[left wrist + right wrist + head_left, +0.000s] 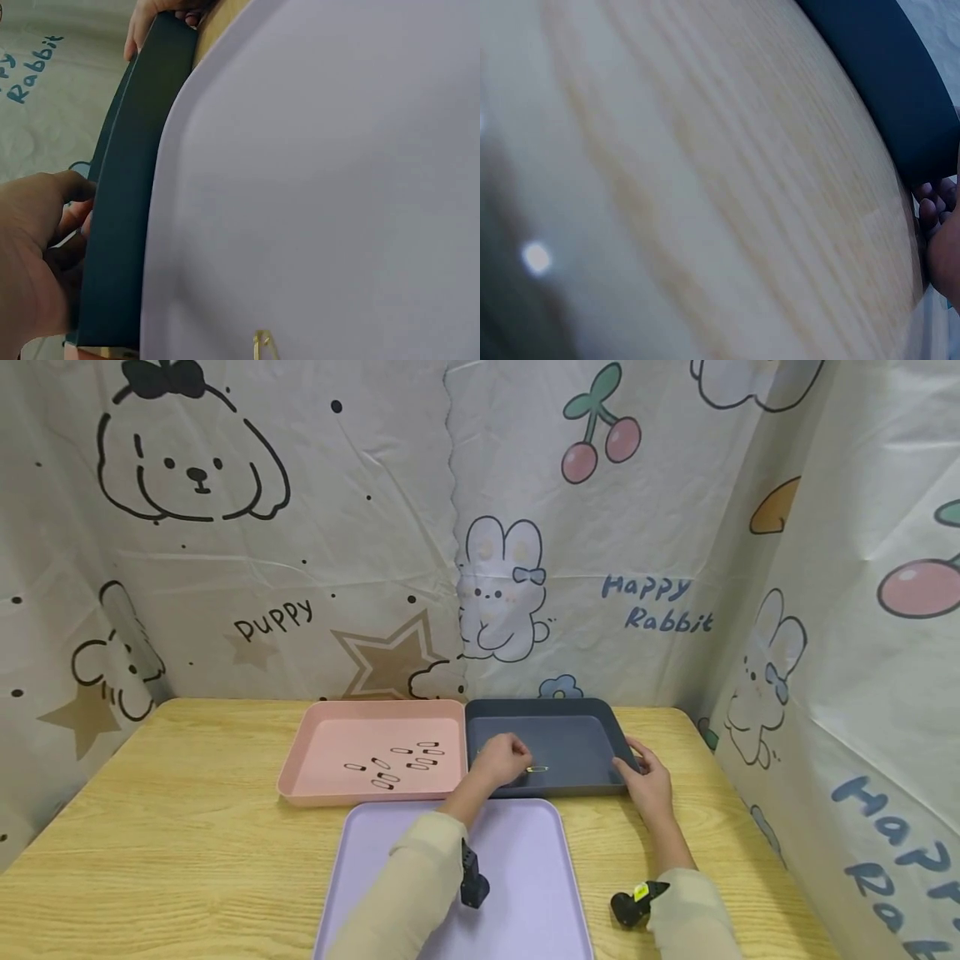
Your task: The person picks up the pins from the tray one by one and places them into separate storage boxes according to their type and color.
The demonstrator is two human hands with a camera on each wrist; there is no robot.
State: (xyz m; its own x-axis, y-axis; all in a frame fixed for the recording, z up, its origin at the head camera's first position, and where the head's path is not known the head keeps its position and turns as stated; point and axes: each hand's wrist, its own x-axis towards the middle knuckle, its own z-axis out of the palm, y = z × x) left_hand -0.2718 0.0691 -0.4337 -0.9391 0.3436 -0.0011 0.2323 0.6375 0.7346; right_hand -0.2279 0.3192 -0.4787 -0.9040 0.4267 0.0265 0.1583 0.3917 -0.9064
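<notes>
My left hand (504, 760) reaches into the dark blue tray (551, 727), its fingers bent downward. Close by its fingertips a gold safety pin (537, 769) lies on the tray floor. In the left wrist view the tray's wall partly hides the fingers of this hand (34, 255), and I cannot tell whether they pinch anything. My right hand (651, 783) grips the right side of the dark tray, thumb at the rim and fingers around the outer corner. Another gold safety pin (262, 346) rests on the lavender tray (315, 180); my left arm covers that area in the head view.
A pink tray (322, 727) adjoins the dark tray on its left and carries several black safety pins (381, 763). The lavender tray lies in front of both. All stand on a wood-grain table (187, 827), with printed cloth (375, 527) hanging behind and at the sides.
</notes>
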